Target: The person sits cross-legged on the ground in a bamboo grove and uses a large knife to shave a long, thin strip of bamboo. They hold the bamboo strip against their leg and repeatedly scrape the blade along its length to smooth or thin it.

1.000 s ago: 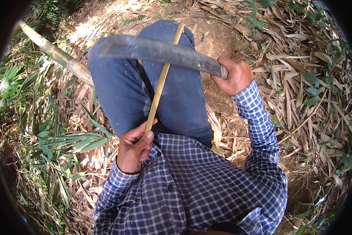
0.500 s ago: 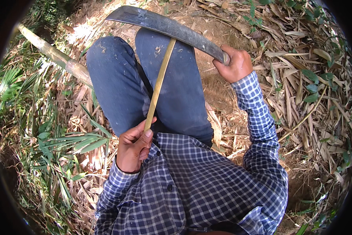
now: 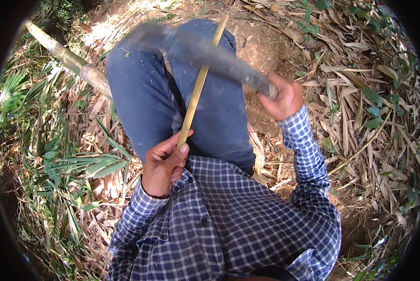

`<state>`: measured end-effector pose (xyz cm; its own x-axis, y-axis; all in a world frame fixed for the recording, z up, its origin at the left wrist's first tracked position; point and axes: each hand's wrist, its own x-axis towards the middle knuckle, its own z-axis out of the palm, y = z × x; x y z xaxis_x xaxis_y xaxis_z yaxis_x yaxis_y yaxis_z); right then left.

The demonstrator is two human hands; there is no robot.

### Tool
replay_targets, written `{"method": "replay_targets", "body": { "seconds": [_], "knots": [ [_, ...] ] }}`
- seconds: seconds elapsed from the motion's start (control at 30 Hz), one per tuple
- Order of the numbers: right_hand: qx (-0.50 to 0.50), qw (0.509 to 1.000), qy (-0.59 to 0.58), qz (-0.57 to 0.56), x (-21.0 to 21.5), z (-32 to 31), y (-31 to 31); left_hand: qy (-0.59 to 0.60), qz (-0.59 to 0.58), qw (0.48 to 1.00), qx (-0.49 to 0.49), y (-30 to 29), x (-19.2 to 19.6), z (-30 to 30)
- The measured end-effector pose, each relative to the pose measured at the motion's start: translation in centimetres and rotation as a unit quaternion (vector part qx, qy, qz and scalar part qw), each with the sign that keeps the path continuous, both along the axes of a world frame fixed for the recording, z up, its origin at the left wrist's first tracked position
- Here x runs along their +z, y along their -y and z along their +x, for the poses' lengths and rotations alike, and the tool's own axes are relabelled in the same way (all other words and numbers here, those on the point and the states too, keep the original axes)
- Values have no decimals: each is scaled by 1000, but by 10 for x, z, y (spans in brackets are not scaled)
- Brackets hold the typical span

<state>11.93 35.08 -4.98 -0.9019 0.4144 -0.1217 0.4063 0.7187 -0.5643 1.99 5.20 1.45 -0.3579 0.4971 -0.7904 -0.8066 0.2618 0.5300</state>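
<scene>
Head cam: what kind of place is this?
Outdoors, probably a bamboo grove or forest edge. The bare dirt ground is littered with dry leaves, a cut bamboo pole lies at the left, and green fronds grow beside it. The person sits there, working a bamboo strip with a blade.

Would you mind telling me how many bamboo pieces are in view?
2: a thin strip held in the left hand over the knees, and a thick pole lying upper left. Leaf litter may hide more.
</scene>
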Motion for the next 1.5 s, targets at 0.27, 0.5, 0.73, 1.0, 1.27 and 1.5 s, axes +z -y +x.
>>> {"method": "replay_targets", "body": {
  "seconds": [0.27, 0.5, 0.73, 1.0, 1.27, 1.5],
  "knots": [
    [109, 992, -55, 21, 5, 15, 23, 13, 2, 1000, -3, -9, 0, -5],
    [88, 995, -36, 29, 10, 7, 16, 28, 7, 1000, 8, -8, 3, -3],
    [17, 999, -4, 39, -2, 1, -4, 26, 18, 1000, 2, -2, 3, -1],
    [14, 999, -19, 45, 0, -8, -9, 36, 15, 999, 4, -1, 6, -1],
    [7, 998, -20, 52, -12, -8, -17, 33, 18, 999, 1, 3, 6, 1],
    [16, 999, 20, 35, -1, -16, -15, 30, 14, 999, 3, 6, 4, 4]
  ]
}}
